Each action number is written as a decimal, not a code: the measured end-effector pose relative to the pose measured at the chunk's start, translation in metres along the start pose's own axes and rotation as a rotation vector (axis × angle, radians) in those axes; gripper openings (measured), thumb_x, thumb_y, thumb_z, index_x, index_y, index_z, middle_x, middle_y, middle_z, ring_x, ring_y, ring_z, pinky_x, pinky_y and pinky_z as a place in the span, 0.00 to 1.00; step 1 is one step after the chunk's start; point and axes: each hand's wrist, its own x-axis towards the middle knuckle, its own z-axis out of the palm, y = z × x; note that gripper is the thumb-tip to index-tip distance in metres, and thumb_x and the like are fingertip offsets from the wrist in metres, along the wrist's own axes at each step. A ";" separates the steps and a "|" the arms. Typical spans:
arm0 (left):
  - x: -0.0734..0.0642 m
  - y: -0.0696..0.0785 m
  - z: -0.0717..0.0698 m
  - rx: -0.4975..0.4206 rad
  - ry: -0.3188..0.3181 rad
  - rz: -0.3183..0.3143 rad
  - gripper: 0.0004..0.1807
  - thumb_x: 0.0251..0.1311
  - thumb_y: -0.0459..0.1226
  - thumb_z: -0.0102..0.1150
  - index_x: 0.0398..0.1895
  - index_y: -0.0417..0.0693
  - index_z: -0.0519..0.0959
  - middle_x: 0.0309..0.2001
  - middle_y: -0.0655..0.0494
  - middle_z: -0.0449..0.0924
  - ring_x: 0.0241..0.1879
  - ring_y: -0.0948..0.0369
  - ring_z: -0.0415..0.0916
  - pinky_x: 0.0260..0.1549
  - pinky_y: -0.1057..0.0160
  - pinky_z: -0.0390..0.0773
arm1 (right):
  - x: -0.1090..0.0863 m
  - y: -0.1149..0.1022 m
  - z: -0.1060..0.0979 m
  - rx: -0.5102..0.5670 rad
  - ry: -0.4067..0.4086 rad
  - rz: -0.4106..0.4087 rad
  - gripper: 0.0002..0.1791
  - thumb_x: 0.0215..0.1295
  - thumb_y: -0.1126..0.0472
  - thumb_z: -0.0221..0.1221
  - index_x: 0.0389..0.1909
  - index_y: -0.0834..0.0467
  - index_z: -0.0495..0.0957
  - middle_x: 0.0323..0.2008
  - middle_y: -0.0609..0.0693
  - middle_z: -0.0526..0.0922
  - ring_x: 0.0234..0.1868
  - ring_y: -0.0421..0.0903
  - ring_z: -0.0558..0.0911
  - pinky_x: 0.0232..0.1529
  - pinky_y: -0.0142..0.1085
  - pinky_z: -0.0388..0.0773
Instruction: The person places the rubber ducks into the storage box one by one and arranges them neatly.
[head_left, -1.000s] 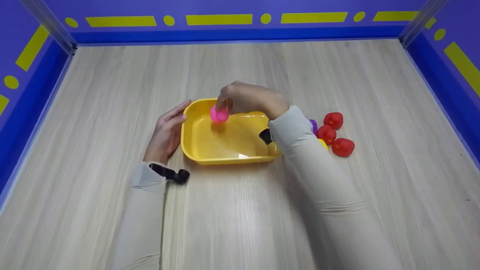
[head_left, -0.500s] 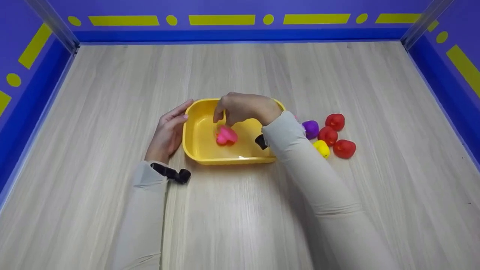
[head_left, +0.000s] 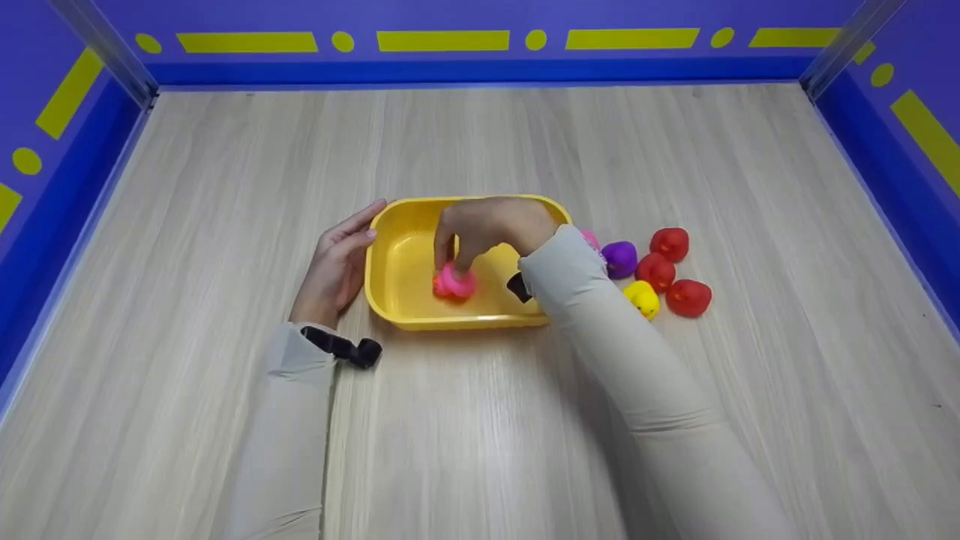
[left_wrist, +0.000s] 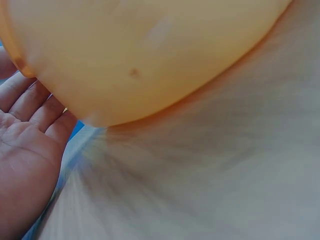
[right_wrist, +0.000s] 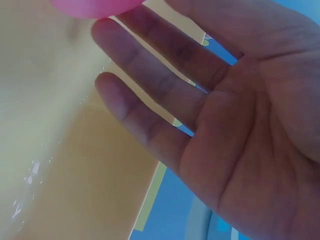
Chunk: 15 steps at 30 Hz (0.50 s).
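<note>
In the head view a yellow plastic tub (head_left: pixel 465 323) stands on the wooden table. My left hand (head_left: pixel 334 261) rests along its left end, fingers straight, thumb near the rim. The left wrist view has these fingers (left_wrist: pixel 31 102) against the outside of the tub wall. Reaching down inside the tub, my right hand (head_left: pixel 486 225) pinches a pink rubber duck (head_left: pixel 459 285) between thumb and forefinger, close over the tub floor. In the right wrist view only the lower part of the pink duck (right_wrist: pixel 95 6) shows, and the other fingers are stretched out.
Right of the tub lie several rubber ducks: a purple one (head_left: pixel 620 259), a yellow one (head_left: pixel 643 299) and red ones (head_left: pixel 688 298). Another pink duck (head_left: pixel 590 238) is partly hidden by my right sleeve. Blue walls (head_left: pixel 480 71) border the table at the back and sides.
My right hand has lowered the pink duck into the tub. It lay loose there half a second ago; now it sits turned, with my fingers on it again. My left hand stays put.
</note>
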 end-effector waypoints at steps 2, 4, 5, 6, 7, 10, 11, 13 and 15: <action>0.000 0.000 0.000 0.001 -0.001 0.003 0.27 0.62 0.23 0.43 0.67 0.28 0.61 0.56 0.55 0.78 0.60 0.61 0.71 0.65 0.61 0.69 | 0.000 0.001 0.000 0.009 -0.006 -0.020 0.09 0.59 0.58 0.66 0.41 0.49 0.85 0.43 0.46 0.82 0.47 0.45 0.74 0.57 0.39 0.74; 0.000 0.000 0.000 0.003 0.000 0.004 0.27 0.62 0.23 0.43 0.67 0.28 0.61 0.56 0.55 0.78 0.61 0.61 0.71 0.66 0.61 0.68 | 0.000 0.001 0.001 0.019 -0.012 -0.031 0.08 0.59 0.59 0.65 0.40 0.49 0.84 0.43 0.46 0.82 0.46 0.45 0.74 0.57 0.39 0.74; 0.000 0.000 0.000 0.003 0.000 0.004 0.27 0.62 0.23 0.43 0.67 0.28 0.61 0.57 0.55 0.78 0.61 0.61 0.71 0.66 0.61 0.68 | 0.000 0.002 0.001 0.023 -0.015 -0.031 0.07 0.59 0.60 0.65 0.40 0.49 0.84 0.43 0.46 0.81 0.46 0.46 0.74 0.56 0.39 0.74; 0.000 0.000 0.000 0.004 0.000 0.003 0.27 0.62 0.23 0.43 0.67 0.28 0.61 0.57 0.55 0.78 0.61 0.61 0.71 0.66 0.60 0.68 | 0.000 0.002 0.001 0.025 -0.019 -0.030 0.07 0.60 0.60 0.65 0.39 0.49 0.83 0.42 0.45 0.81 0.46 0.46 0.74 0.56 0.40 0.75; 0.000 0.001 0.001 0.005 -0.001 0.003 0.27 0.62 0.23 0.43 0.67 0.28 0.62 0.57 0.55 0.78 0.61 0.61 0.71 0.66 0.60 0.68 | 0.001 0.002 0.001 0.028 -0.020 -0.027 0.07 0.60 0.60 0.65 0.39 0.48 0.83 0.42 0.45 0.81 0.45 0.46 0.74 0.55 0.41 0.75; 0.000 0.001 0.000 0.000 0.002 -0.001 0.28 0.62 0.23 0.44 0.67 0.28 0.62 0.56 0.56 0.79 0.61 0.61 0.71 0.66 0.61 0.68 | 0.001 0.003 0.001 0.034 -0.018 -0.020 0.06 0.60 0.59 0.65 0.38 0.48 0.82 0.41 0.45 0.80 0.45 0.47 0.74 0.53 0.40 0.75; 0.000 0.001 0.000 -0.002 0.001 -0.002 0.28 0.61 0.23 0.44 0.67 0.28 0.61 0.56 0.56 0.79 0.60 0.61 0.71 0.65 0.62 0.68 | 0.001 0.003 0.001 0.034 -0.014 -0.022 0.05 0.60 0.58 0.65 0.37 0.48 0.82 0.40 0.46 0.80 0.44 0.46 0.73 0.52 0.40 0.75; -0.001 0.001 0.001 -0.003 -0.004 -0.005 0.28 0.62 0.23 0.44 0.67 0.28 0.61 0.56 0.56 0.78 0.60 0.62 0.71 0.65 0.63 0.69 | 0.002 0.003 0.001 0.035 -0.006 -0.032 0.06 0.59 0.58 0.65 0.37 0.49 0.82 0.40 0.46 0.80 0.44 0.46 0.73 0.52 0.39 0.75; -0.001 0.002 0.001 -0.001 -0.007 -0.010 0.28 0.62 0.23 0.44 0.68 0.29 0.60 0.57 0.56 0.78 0.60 0.62 0.71 0.64 0.63 0.70 | 0.003 0.003 0.001 0.033 0.009 -0.044 0.06 0.59 0.58 0.66 0.37 0.50 0.82 0.39 0.46 0.80 0.43 0.45 0.73 0.51 0.37 0.74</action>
